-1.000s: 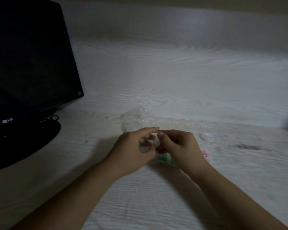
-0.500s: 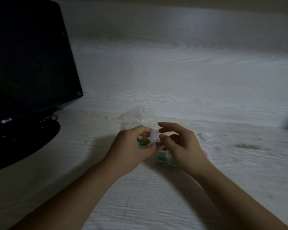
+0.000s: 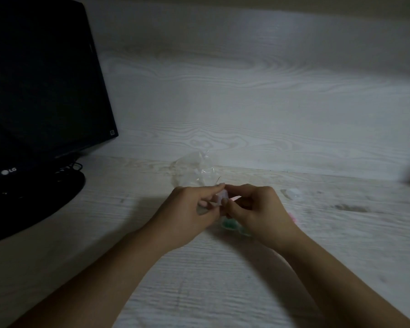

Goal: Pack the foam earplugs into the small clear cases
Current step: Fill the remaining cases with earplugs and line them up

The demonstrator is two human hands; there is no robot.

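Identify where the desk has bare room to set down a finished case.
Bare wood lies between the black monitor base and the left hand, also nearer than both forearms. It is crowded around the hands: crumpled clear plastic bag behind, green earplugs beneath, small clear case right.

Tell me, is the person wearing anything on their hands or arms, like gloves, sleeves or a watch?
Nothing that shows. The left hand and the right hand are both bare, with no gloves, and no rings can be made out in the dim light. Both forearms are uncovered down to the bottom edge of the picture, so no sleeve is in view, and neither wrist carries a watch or band.
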